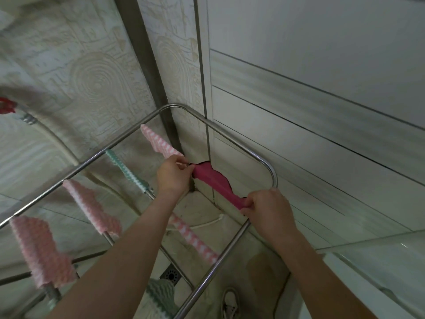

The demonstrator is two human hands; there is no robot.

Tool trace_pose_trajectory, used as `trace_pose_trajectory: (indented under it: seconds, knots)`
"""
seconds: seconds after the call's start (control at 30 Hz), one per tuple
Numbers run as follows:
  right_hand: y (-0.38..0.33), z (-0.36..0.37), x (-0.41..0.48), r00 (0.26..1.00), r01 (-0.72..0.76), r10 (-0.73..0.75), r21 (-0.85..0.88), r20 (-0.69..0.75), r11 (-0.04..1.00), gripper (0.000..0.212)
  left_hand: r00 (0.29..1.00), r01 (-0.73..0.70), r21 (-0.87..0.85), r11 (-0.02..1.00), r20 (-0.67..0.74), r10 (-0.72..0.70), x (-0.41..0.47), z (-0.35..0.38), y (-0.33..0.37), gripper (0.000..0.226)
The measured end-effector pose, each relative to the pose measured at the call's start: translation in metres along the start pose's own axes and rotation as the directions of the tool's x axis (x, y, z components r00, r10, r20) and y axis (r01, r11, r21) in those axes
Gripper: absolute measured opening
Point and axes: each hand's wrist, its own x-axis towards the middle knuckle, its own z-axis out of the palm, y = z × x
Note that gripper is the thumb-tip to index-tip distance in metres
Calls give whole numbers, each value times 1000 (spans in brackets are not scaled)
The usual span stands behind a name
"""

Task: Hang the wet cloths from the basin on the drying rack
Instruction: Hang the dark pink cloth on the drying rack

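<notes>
cloth: magenta cloth [213, 184], pulled into a narrow band between both hands, above the rack's far right corner, near the wall corner
left hand [174, 176]: fingers and thumb pinch the cloth's upper end; fingertips face away, grip detail hard to read
right hand [264, 209]: curled round the lower end, just beside the right side bar; that end is buried in the fist
rack [230, 132]: steel tube frame with rounded corners; near side cut off by the bottom edge
rail under cloth: covered, can't tell if the cloth rests on it or is held just above
striped cloth [158, 141]: pink-white, in line with the magenta one; lower end hidden behind the left hand
teal cloth [128, 171]: next rail; the rail runs behind the left forearm
other cloths: two pink ones at left, blurred
red object [7, 106]: left edge, cut off and blurred, can't identify
floor: drain [171, 276] and a shoe [230, 302] seen through the frame
</notes>
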Motion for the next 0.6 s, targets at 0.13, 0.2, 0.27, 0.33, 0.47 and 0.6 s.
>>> trace_pose_trajectory:
  seconds: [0.13, 0.2, 0.27, 0.33, 0.47, 0.6]
  knots:
    - [4, 2, -4, 999, 15, -19, -77, -51, 997, 18, 995, -101, 116, 988, -3, 102, 1, -3, 7, 13]
    - [5, 3, -5, 997, 19, -26, -110, -67, 994, 21, 992, -129, 146, 981, 10, 129, 1, -4, 6, 14]
    - [6, 2, -7, 998, 26, -33, -125, -51, 992, 24, 988, -153, 162, 975, 31, 150, 2, -4, 4, 15]
    - [5, 0, -8, 999, 44, -47, -145, -17, 988, 27, 980, -197, 200, 960, 47, 191, 2, -5, 4, 17]
    - [7, 0, -11, 995, 90, -91, -34, -39, 995, 28, 961, -274, 319, 907, 55, 271, 0, -7, 4, 22]
    - [3, 3, -12, 986, 147, -146, 16, -82, 989, 17, 870, -494, 307, 813, 179, 460, -25, -2, 12, 23]
